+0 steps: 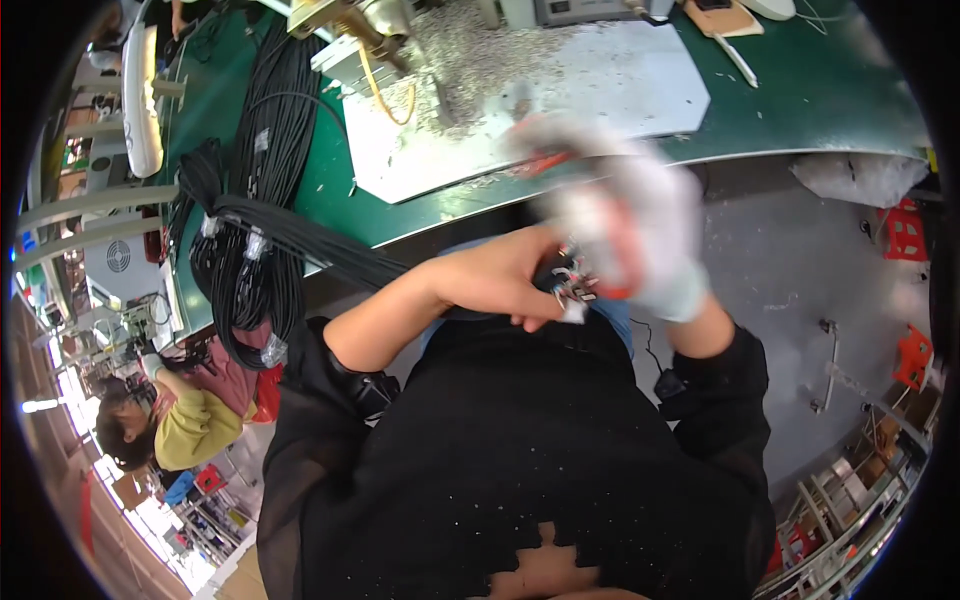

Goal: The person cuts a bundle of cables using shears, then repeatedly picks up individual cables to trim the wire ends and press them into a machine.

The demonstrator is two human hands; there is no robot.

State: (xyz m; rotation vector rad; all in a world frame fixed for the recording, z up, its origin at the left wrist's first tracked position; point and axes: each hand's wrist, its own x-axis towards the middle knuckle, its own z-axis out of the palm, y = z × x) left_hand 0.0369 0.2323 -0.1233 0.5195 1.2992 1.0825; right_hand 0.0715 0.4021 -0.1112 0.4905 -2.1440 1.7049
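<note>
Near surface [820,100] edge: left hand [500,285] pinches cable end [572,285]; gloved right hand [640,235] blurred, grip unclear. Cable bundle [250,240] left, seemingly unworked.

Open room: the white sheet [600,85] on the green surface [820,100] lay mostly bare toward its right half, and a hand could pass there.
Left side: thick black cable bundles [265,200] draped over the surface edge and blocked the way.
Back: a machine [350,25] with a yellow wire [385,100] stood behind scattered metal bits [470,65].
Near edge: the blurred gloved right hand [630,230] and bare left hand [500,280] crowded the gap before the body.
</note>
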